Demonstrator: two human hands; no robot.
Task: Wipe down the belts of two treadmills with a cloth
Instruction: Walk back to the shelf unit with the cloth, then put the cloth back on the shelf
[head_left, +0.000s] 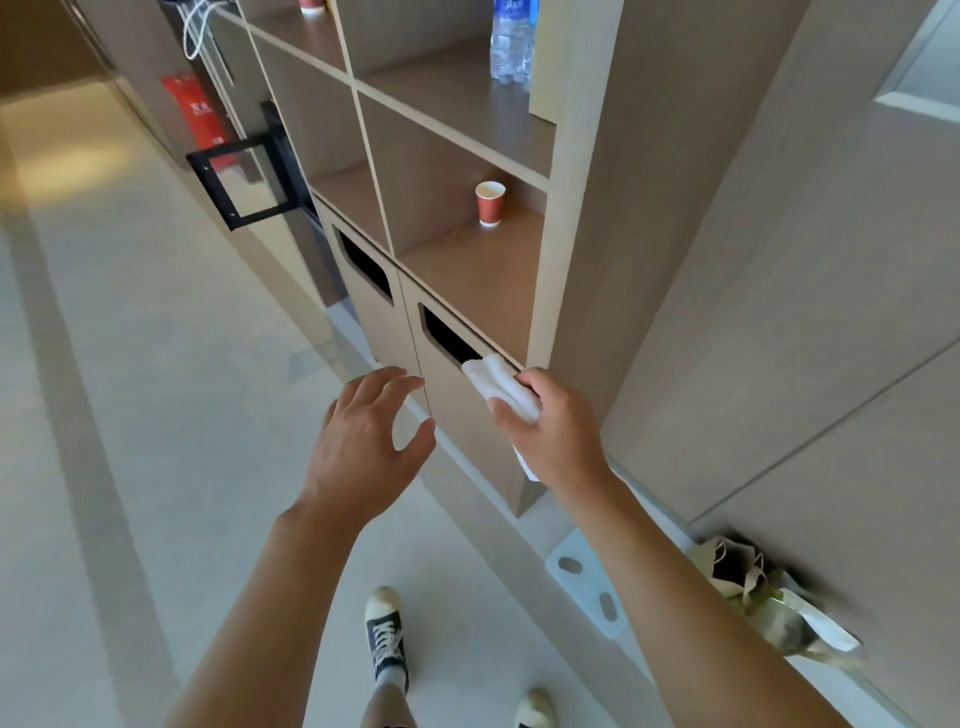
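Observation:
A white cloth (496, 382) is gripped in my right hand (553, 426), its front end at the dark slot (447, 335) of a low cabinet door (467, 415). A corner of the cloth hangs below the hand. My left hand (363, 441) hovers beside the door with fingers spread and holds nothing. No treadmill is in view.
A tall beige shelf unit (566, 218) stands ahead, with an orange paper cup (489, 203) in one cubby and a water bottle (511, 44) higher up. A second slotted door (366, 260) sits to the left. A paper bag (774, 603) lies by the right wall. Pale floor (156, 389) stretches left.

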